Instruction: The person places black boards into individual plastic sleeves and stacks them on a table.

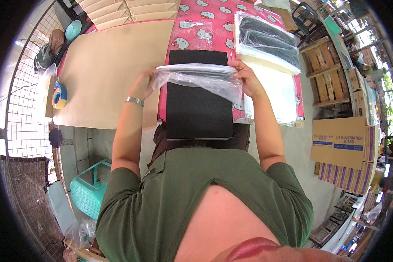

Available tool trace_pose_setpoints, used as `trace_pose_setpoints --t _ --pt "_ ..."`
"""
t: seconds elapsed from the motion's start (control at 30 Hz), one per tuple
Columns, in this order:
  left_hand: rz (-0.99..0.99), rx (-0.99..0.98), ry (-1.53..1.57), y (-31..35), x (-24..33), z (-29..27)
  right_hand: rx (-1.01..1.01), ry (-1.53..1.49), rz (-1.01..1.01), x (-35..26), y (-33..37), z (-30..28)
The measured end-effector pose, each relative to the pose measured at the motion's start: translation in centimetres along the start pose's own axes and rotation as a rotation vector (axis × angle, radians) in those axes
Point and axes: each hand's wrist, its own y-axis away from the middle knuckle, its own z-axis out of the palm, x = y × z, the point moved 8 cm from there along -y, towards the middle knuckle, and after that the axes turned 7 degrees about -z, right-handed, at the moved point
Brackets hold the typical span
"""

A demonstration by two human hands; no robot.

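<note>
A black board or stack of boards (199, 114) lies at the table's near edge, in front of my body. Across its upper part stretches a clear plastic sleeve (194, 78), bunched into a band with a loose flap hanging on the near side. My left hand (145, 83), with a metal watch on its wrist, grips the sleeve's left end. At the opposite end my right hand (248, 79) pinches it between thumb and fingers. Whether the board's far part is inside the plastic, I cannot tell.
Brown paper sheets (113, 74) cover the table's left side, with tape rolls (59, 96) at their edge. Plastic-wrapped black boards (266, 41) lie far right, above white sheets (273, 98). Cardboard boxes (338, 139) stand right of the table; a green stool (89, 192) stands lower left.
</note>
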Motion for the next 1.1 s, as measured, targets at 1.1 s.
trace_pose_setpoints --t 1.1 --pt "0.599 0.146 -0.829 7.7 18.3 14.4 0.422 0.643 -0.198 -19.7 0.5 3.8"
